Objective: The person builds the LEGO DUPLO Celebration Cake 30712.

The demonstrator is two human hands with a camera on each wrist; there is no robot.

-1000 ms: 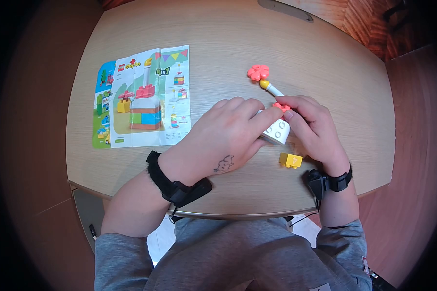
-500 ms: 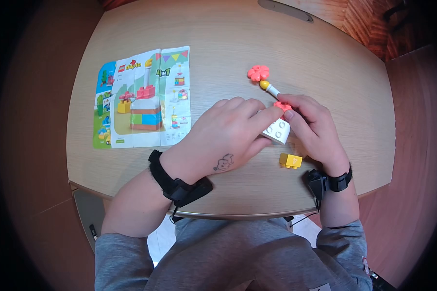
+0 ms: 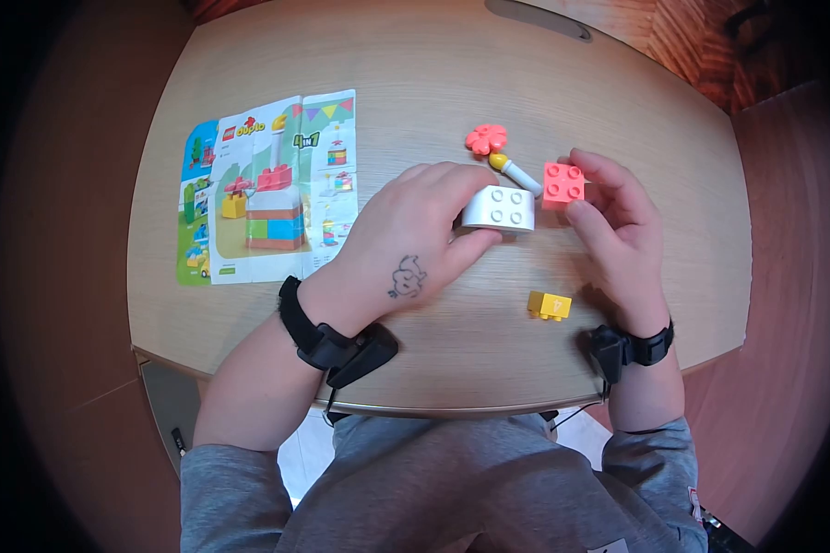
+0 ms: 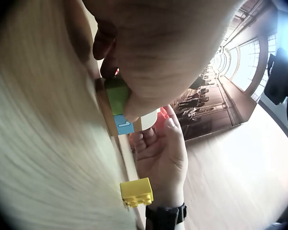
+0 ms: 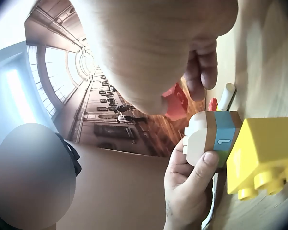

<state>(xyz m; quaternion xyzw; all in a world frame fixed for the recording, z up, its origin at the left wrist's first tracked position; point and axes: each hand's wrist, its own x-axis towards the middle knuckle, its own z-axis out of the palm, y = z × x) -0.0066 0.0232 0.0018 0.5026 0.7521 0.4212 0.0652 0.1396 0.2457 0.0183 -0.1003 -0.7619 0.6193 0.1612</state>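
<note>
My left hand (image 3: 406, 221) grips a stack of toy building bricks from its left side. On top is a rounded white brick (image 3: 500, 210) with its studs bare. Below it, in the left wrist view, show a green brick (image 4: 117, 96) and a blue brick (image 4: 124, 124) marked 1, between brown layers. Just right of the stack, my right hand (image 3: 622, 230) pinches a red brick (image 3: 563, 187) between thumb and fingers, apart from the white one. Its studs face the head camera.
Behind the stack lie a red flower piece (image 3: 486, 139) and a white candle piece (image 3: 522, 177) with a yellow tip. A yellow brick (image 3: 550, 305) marked 4 lies on its side nearer the front edge. The printed leaflet (image 3: 258, 184) is spread at the left.
The red brick has come away from over the white brick and moved right in my right hand. My left hand has turned the stack and shifted slightly back, uncovering the white brick's studs.
</note>
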